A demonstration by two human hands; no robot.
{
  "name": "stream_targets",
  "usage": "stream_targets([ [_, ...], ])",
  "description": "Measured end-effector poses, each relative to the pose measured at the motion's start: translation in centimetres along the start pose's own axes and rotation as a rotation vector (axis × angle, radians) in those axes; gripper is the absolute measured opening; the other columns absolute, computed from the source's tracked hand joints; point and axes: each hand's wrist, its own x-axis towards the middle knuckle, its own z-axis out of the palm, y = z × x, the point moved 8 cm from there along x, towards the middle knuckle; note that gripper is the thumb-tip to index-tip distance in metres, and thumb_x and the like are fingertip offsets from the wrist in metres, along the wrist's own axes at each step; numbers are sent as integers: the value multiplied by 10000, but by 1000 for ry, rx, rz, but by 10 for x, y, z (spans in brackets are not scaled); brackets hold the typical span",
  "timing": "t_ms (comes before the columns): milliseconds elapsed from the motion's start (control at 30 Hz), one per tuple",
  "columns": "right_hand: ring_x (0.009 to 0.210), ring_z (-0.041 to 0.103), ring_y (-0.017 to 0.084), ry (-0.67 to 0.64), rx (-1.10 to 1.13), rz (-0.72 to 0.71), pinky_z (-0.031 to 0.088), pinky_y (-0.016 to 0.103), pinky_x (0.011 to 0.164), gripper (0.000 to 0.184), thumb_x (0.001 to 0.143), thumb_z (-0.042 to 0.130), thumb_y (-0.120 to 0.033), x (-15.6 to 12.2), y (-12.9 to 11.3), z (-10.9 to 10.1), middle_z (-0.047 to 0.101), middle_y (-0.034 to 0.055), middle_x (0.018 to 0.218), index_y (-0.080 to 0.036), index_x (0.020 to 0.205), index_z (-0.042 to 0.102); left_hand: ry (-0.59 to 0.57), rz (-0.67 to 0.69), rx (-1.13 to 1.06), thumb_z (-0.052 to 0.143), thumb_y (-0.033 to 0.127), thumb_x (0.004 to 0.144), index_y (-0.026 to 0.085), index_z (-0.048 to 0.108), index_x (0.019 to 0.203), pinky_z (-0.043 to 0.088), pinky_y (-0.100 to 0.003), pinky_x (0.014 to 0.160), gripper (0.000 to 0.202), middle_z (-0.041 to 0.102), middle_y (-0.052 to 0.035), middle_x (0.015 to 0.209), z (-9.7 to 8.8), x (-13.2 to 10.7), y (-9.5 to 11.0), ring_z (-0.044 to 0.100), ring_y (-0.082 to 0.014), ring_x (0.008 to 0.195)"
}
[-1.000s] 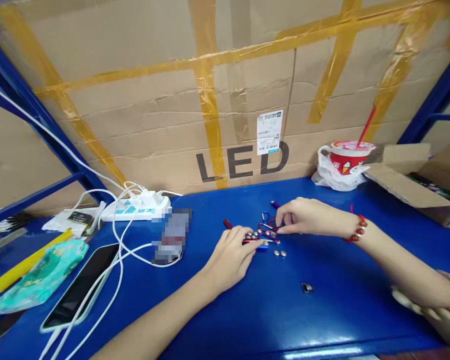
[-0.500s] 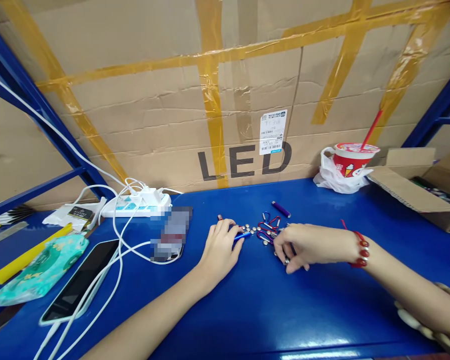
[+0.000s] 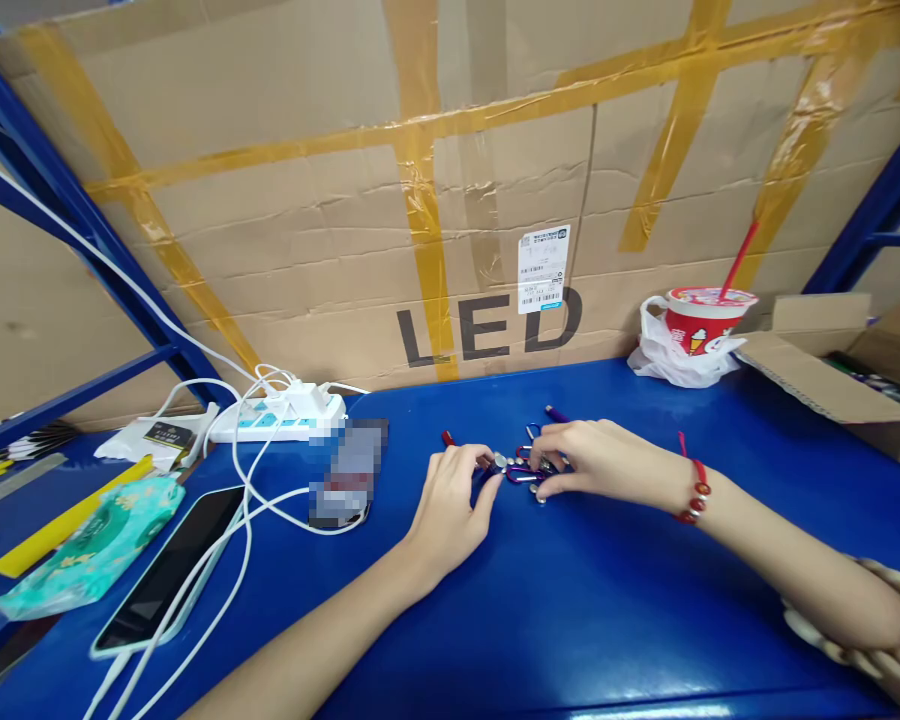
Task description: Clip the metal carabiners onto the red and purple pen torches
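My left hand [image 3: 454, 500] is closed in a pinch on a small blue metal tube, mostly hidden behind the fingers. A round silver disc [image 3: 500, 461] shows at those fingertips; I cannot tell whether it is the tube's end or a loose button cell. Curled over the small parts to the right is my right hand [image 3: 600, 462], its thumb by the button cells [image 3: 538, 496]. What its fingers grip, if anything, is hidden. Partly under them lie several carabiners [image 3: 525, 477]. Behind the hands are a red tube [image 3: 448, 438] and a purple tube [image 3: 556, 414].
On the left lie a pixelated phone [image 3: 352, 475], a second phone [image 3: 172, 565], white cables, a power strip [image 3: 285, 415] and a tissue pack [image 3: 94, 545]. A red cup [image 3: 705, 325] and an open carton [image 3: 832, 375] stand at the right. A large cardboard box [image 3: 307, 250] rises behind.
My right hand has moved left and slightly up, from beside the parts to over them. In my left hand the blue tube has turned and shows less. The view has shifted slightly.
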Motion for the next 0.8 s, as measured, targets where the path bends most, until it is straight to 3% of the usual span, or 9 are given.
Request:
stream_targets([
  [167,735,565,104,-83,71,-35,332,195,596,161,737,611,-370,1,-7,8,608,-40,815,-226,810,621,3,-6,-44,487,241,836,194,461,972,379,-284,768,146,563,1,912,2,-2,2,484,-141,843],
  [500,726,563,127,-8,96,-76,343,215,584,120,791,533,-303,5,-12,9,608,-18,777,-194,817,574,-28,170,-7,494,193,810,174,462,943,387,-292,759,138,580,-13,883,1,-7,27,511,-148,806],
  [800,788,562,145,86,61,-204,401,243,674,149,838,481,-290,7,-23,12,568,23,879,-176,846,577,-20,157,-1,444,156,845,194,427,1074,398,-292,797,233,569,-26,971,2,-7,23,511,-149,866],
])
